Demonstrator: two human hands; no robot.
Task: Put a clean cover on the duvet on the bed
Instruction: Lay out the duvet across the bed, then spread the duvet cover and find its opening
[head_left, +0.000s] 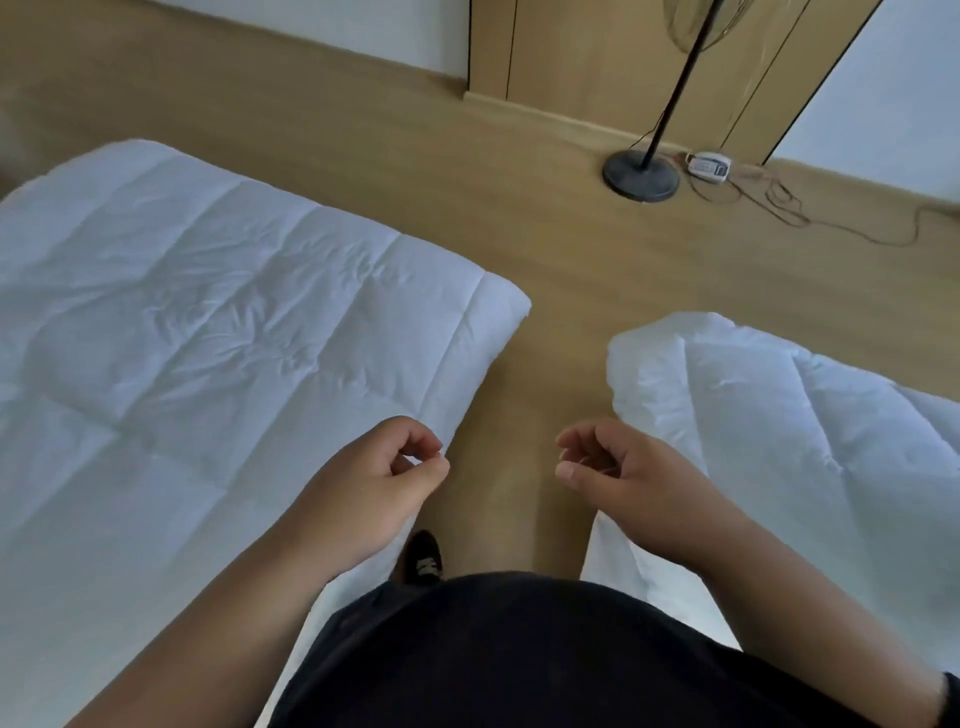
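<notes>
While both loosely curled, left hand and right hand hold nothing.

White quilted cloth duvet: matt, creased, stitched. Pale wood-look floor: smooth, slight sheen. Black round fan base: matt, probably metal.

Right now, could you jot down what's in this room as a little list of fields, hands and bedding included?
left hand: loosely curled, holding nothing
right hand: loosely curled, holding nothing
quilted duvet: white, spread flat on the person's left
second white bedding: folded bundle on the person's right
wooden floor: bare strip between the two, person standing on it
fan stand: round dark base by the wall
power strip: beside the base, cables trailing
clean cover: cannot tell which piece
</notes>
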